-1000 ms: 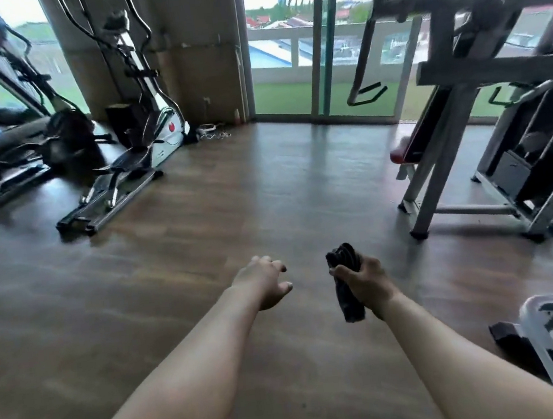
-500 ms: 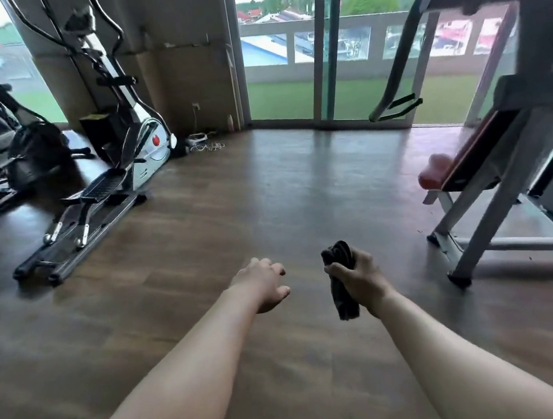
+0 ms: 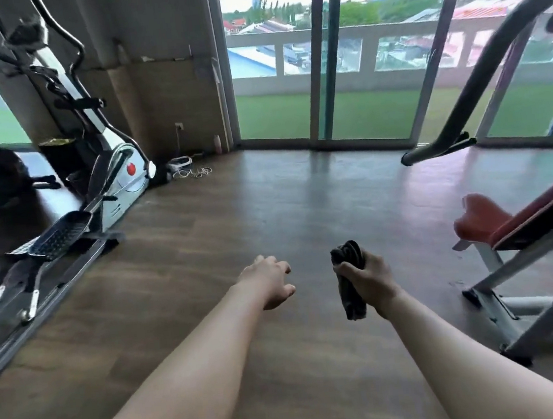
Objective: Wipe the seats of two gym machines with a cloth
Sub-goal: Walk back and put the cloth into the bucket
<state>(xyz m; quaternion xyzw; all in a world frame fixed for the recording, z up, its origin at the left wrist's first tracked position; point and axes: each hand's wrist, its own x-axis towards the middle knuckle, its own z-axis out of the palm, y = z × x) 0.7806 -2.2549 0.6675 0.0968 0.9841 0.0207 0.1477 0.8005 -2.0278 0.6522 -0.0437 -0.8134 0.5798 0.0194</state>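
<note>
Two bare arms reach out over a wooden gym floor — the right hand [image 3: 370, 276] fisted around a bunched dark cloth [image 3: 349, 278], apparently ready for wiping, the left hand [image 3: 270, 284] empty, fingers loosely curled — a red padded seat [image 3: 479, 217] well off to the right.

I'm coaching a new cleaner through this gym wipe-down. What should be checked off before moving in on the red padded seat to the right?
1. Dark bunched cloth in hand: ok, the right hand is closed around it.
2. Left hand free: ok, it holds nothing, fingers loosely curled.
3. Red padded seat in sight: ok, at the right, on a grey metal frame.
4. Cloth touching the seat: not ok, bare brown wood-look floor lies between.
5. Path to the seat: ok, nothing lies on the floor between.
6. Seat surface dirty or clean: cannot tell, it is blurred.
</note>
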